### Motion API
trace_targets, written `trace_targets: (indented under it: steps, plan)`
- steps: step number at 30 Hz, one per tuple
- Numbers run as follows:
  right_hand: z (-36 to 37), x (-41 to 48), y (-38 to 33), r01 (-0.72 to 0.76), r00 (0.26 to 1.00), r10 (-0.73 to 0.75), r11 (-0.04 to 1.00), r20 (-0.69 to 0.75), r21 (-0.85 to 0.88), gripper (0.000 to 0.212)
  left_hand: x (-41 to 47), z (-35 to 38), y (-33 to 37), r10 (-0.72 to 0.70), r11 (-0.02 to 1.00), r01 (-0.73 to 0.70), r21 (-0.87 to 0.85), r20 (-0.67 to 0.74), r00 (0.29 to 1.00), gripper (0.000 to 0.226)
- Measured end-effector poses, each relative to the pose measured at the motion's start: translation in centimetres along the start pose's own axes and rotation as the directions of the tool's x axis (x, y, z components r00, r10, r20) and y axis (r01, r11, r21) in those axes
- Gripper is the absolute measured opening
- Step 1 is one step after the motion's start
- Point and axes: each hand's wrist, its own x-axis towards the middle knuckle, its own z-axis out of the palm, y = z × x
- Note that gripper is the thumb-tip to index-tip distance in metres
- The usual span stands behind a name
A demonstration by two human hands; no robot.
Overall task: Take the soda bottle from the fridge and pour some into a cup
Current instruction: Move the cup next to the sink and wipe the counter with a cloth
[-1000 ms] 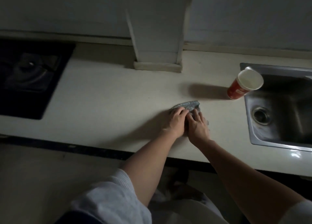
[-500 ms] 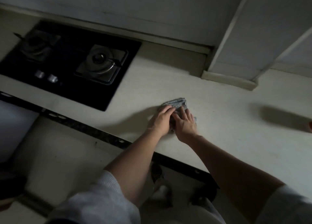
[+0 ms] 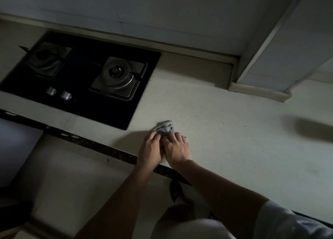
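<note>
A black gas hob [image 3: 86, 105] is set into the counter [image 3: 234, 130] at the left, and just right of it a crumpled grey cloth [image 3: 164, 127] is gripped by the bent fingers of the left hand [image 3: 150, 151] and pressed down by the slightly spread fingers of the right hand [image 3: 178, 148], the soda bottle and cup being outside the view.

Pale stone worktop [image 3: 225, 130] runs left to right along the wall. Black glass two-burner gas hob [image 3: 111, 111] is set into it at left, two metal knobs [image 3: 66, 95] on its near side. Boxed white column [image 3: 281, 58] stands on the worktop at back right. Crumpled grey cloth [image 3: 164, 126] lies near the front edge, just right of the hob. Left hand [image 3: 150, 151] and right hand [image 3: 177, 148] sit side by side, touching, on the cloth's near part.
</note>
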Motion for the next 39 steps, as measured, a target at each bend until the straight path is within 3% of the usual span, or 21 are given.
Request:
trace_targets:
  steps: [5,13,20,25,30,35,39]
  plan:
    - [-0.9,-4.2,5.7,-0.167,0.984,0.161,0.984,-0.079,-0.063,0.038,0.9,2.1,6.4,0.191,0.981,-0.184,-0.062,0.121,0.974,0.058]
    - [-5.0,-9.0,17.2,-0.484,0.867,0.472,0.874,-0.161,-0.038,0.052,4.8,8.6,20.5,0.409,0.912,-0.394,-0.115,0.34,0.847,0.073]
    - [-7.9,-10.8,26.9,-0.59,0.801,0.586,0.807,-0.119,0.001,0.065,7.8,13.1,30.7,0.487,0.866,-0.494,-0.076,0.358,0.797,0.073]
    - [-10.2,-11.2,33.7,-0.644,0.743,0.651,0.759,-0.154,0.096,0.059,10.8,15.6,37.8,0.561,0.81,-0.584,-0.057,0.363,0.744,0.061]
    - [-12.3,-12.8,39.4,-0.756,0.619,0.77,0.638,-0.157,0.146,0.057,12.3,19.1,44.8,0.648,0.744,-0.66,-0.104,0.354,0.675,0.045]
    - [-13.1,-15.2,39.2,-0.79,0.589,0.794,0.605,-0.148,0.101,0.057,10.0,21.2,45.8,0.706,0.678,-0.727,-0.111,0.372,0.602,0.044]
    - [-12.3,-14.5,36.4,-0.765,0.611,0.78,0.625,-0.134,0.153,0.055,9.8,20.3,41.7,0.669,0.716,-0.689,-0.114,0.394,0.63,0.048]
